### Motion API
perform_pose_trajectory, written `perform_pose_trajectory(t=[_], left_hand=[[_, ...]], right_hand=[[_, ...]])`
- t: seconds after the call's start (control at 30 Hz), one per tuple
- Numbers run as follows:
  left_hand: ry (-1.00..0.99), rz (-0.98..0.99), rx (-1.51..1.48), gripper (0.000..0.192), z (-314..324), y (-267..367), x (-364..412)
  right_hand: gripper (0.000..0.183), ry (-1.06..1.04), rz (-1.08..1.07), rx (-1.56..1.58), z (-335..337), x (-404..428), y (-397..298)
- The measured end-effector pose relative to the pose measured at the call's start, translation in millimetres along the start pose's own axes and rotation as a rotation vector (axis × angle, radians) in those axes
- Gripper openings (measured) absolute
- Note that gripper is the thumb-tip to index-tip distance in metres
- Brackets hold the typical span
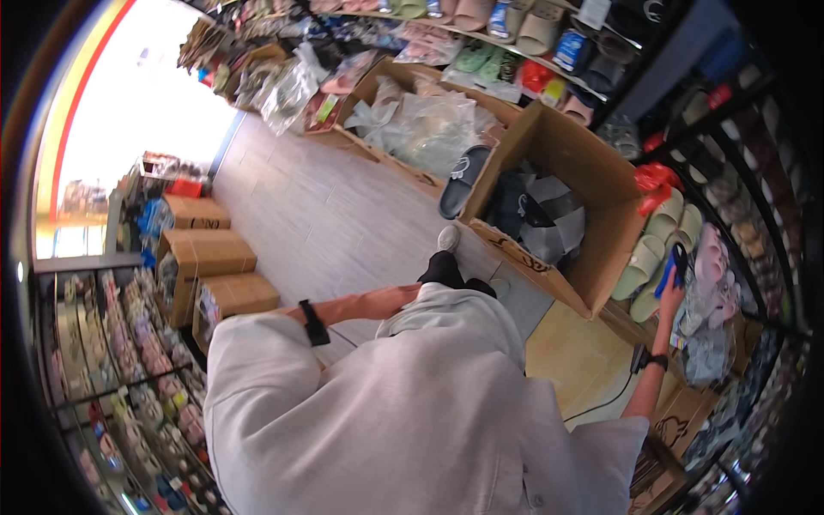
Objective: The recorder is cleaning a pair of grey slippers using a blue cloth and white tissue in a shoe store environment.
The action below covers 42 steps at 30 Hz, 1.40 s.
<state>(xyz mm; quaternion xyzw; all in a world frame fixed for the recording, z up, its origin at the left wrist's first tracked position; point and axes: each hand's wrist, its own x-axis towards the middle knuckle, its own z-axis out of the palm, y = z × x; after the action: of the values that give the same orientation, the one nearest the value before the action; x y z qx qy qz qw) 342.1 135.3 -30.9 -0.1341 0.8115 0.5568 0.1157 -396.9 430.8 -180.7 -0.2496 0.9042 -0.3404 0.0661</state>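
My right hand (671, 297) reaches out to the right and grips a blue and black object (671, 269), too small to name surely. That object is over pale green slippers (644, 261), next to pink clogs (711, 264). Across my front lies my left arm, with a black band (313, 323) around it; my left hand (404, 301) is by the shirt hem, its fingers hidden. Ahead stands an open cardboard box (573, 212) with dark slippers (508, 199) and clear plastic bags inside. A dark grey slipper (465, 182) leans at the box's left side.
Behind it, a long carton (370, 145) holds plastic-wrapped footwear. Shelves of slippers (534, 29) run along the far side, with more racks (145, 386) at left. Several cardboard boxes (212, 251) line the left of the tiled floor (309, 199). A black cable (602, 407) hangs beside my right arm.
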Motion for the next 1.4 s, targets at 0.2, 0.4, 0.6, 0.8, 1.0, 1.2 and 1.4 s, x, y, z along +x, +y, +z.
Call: perform_pose_trajectory(t=[0.2, 0.4, 0.6, 0.8, 1.0, 1.2, 1.4], left_hand=[[-0.112, 0.083, 0.158, 0.051, 12, -37, 44], [-0.116, 0.129, 0.036, 0.048, 23, -77, 78], [-0.187, 0.028, -0.026, 0.048, 7, -91, 82], [-0.233, -0.059, -0.096, 0.047, -17, -106, 71], [-0.292, -0.192, -0.205, 0.046, -48, -116, 49], [-0.389, -0.412, -0.322, 0.046, -98, -106, 18], [-0.211, -0.423, -0.956, 0.057, -165, -92, -14]], right_hand=[[0.071, -0.022, 0.024, 0.007, -7, -29, -51], [0.077, -0.216, 0.117, -0.24, 5, -84, -87], [0.077, -0.218, 0.205, -0.105, 35, -147, -150], [0.074, -0.339, 0.264, -0.064, 55, -175, -225], [0.07, -0.26, 0.239, -0.022, 71, -187, -215], [0.072, -0.327, 0.322, -0.002, 81, -208, -240], [0.053, -0.322, 0.36, 0.313, 106, -236, -260]])
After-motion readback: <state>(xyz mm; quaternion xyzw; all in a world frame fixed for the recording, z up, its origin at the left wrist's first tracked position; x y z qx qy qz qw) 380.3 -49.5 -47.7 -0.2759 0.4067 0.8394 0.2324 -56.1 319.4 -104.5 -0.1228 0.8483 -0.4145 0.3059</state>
